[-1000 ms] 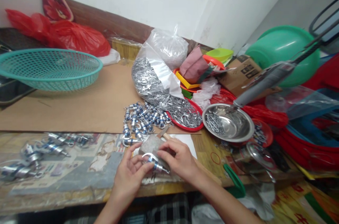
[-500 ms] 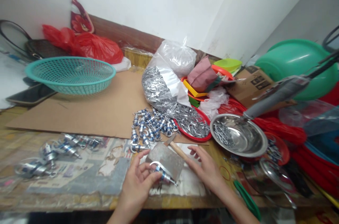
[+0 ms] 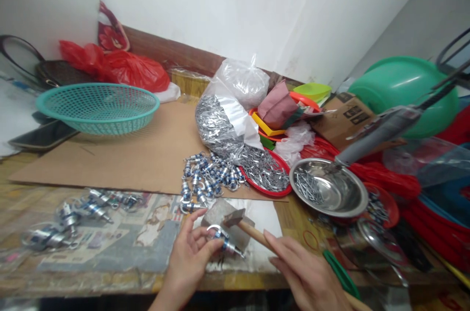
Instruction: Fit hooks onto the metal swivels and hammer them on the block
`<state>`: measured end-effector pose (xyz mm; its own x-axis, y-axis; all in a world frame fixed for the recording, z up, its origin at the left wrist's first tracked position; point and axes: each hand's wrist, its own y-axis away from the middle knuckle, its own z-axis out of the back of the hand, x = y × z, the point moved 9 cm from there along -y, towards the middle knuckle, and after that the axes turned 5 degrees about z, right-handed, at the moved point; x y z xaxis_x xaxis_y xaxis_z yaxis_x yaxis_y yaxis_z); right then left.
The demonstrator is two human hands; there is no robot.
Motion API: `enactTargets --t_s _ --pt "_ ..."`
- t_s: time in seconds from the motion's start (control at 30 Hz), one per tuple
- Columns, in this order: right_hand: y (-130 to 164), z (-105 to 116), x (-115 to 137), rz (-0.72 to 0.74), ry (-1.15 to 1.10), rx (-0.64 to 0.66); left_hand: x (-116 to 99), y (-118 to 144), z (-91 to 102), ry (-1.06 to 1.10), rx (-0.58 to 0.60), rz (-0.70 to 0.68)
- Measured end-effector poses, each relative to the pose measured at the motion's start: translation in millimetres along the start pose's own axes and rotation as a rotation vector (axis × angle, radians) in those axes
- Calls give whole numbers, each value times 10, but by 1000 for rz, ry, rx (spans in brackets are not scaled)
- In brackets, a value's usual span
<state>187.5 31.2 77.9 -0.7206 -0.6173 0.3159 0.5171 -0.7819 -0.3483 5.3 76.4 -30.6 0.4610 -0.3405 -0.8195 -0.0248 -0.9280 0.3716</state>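
Observation:
My left hand (image 3: 191,262) holds a small metal clasp with a blue band (image 3: 222,242) against a grey stone block (image 3: 225,225) at the table's front edge. My right hand (image 3: 306,276) grips the wooden handle of a small hammer (image 3: 242,225), whose metal head hovers just above the block, close to the clasp. Behind the block lies a pile of similar blue-banded clasps (image 3: 207,176). More of them sit in a loose heap at the left (image 3: 73,213).
A steel bowl of nails (image 3: 326,191), a red plate of metal bits (image 3: 266,171) and a clear bag of metal parts (image 3: 223,120) stand behind. A teal basket (image 3: 97,107) rests on cardboard (image 3: 121,159) at left. Green basin (image 3: 407,88), red bags and boxes crowd the right.
My right hand left the clasp, took the hammer's handle and lifted the hammer head over the block. My left hand kept the clasp in place. The camera view shifted slightly.

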Motion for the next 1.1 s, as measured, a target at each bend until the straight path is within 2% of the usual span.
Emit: enactTargets --t_s 0.1,0.2,0.23,0.33,0.43,0.5,0.6,0.67,0.77,0.87,0.93,1.03,1.1 --pt "-3 35 101 61 26 -84 5 2 -15 3 14 2" --pt "33 -148 118 105 31 -4 19 -2 -9 14 8 -5" --pt "62 -186 105 97 24 -3 26 -4 -5 17 5 -10" --pt "177 -177 52 42 1 -105 49 -12 7 22 -2 -34" --pt "253 -208 -64 -26 -66 -114 76 -26 38 17 -25 -49" --pt "256 -214 -239 -99 -100 -126 69 -33 61 -48 -45 -59" --pt "210 -241 -667 -312 -111 -135 15 -23 57 -207 -35 -68" --pt "133 -353 -927 -440 -154 -45 -51 7 25 -295 0 -103" --pt "-133 -505 -1104 -425 -228 110 -179 76 -6 -374 14 -226" --pt "-531 -357 -1331 -374 23 43 -221 112 -17 -384 10 -276" --pt "-779 -237 -1572 -413 259 -17 -225 120 -34 -395 22 -271" --pt "-1049 -268 -1911 -470 363 24 -235 139 -39 -392 42 -240" --pt "-1132 -301 -2030 -488 404 56 -274 165 -5 -383 28 -240"
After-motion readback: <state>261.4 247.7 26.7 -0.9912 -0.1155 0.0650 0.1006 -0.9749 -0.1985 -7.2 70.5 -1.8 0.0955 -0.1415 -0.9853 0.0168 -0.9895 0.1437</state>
